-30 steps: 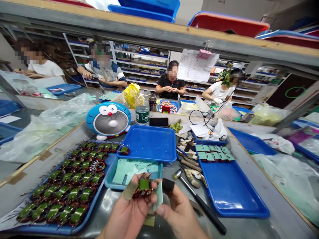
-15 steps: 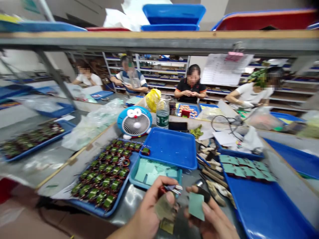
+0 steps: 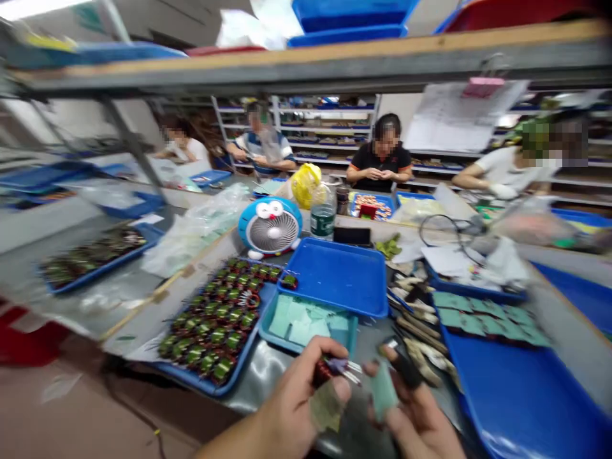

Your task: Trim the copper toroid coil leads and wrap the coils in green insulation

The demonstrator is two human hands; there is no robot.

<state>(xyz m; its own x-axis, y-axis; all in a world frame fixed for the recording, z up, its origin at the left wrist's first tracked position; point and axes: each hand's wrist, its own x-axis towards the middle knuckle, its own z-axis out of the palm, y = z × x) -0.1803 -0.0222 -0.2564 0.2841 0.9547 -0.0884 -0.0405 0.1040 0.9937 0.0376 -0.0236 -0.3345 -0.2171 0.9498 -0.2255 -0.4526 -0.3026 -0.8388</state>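
My left hand [image 3: 291, 401] is closed around a small wire-wound coil [image 3: 323, 371] with dark red windings and pale metal leads pointing right. A brownish-yellow, tape-like patch [image 3: 326, 405] covers part of that hand's thumb. Just to the right, my right hand [image 3: 421, 414] pinches a piece of light green paper [image 3: 383, 390], tilted towards the coil but apart from it. A dark covering [image 3: 405, 364] wraps one right finger. Beyond the hands, a teal tray [image 3: 265, 333] holds loose green paper pieces [image 3: 299, 322].
At left, a blue tray [image 3: 239, 376] carries rows of coils [image 3: 210, 331]. Another blue tray [image 3: 335, 274] rests partly over the teal one. On the right, green-topped pieces [image 3: 488, 319] sit in a blue tray [image 3: 521, 389]. A fan [image 3: 270, 226] and bottle [image 3: 322, 217] stand behind; co-workers sit opposite.
The camera view has shifted, so the bench appears farther right. The green paper has turned from nearly face-on to more edge-on. Both hands keep hold of their pieces.
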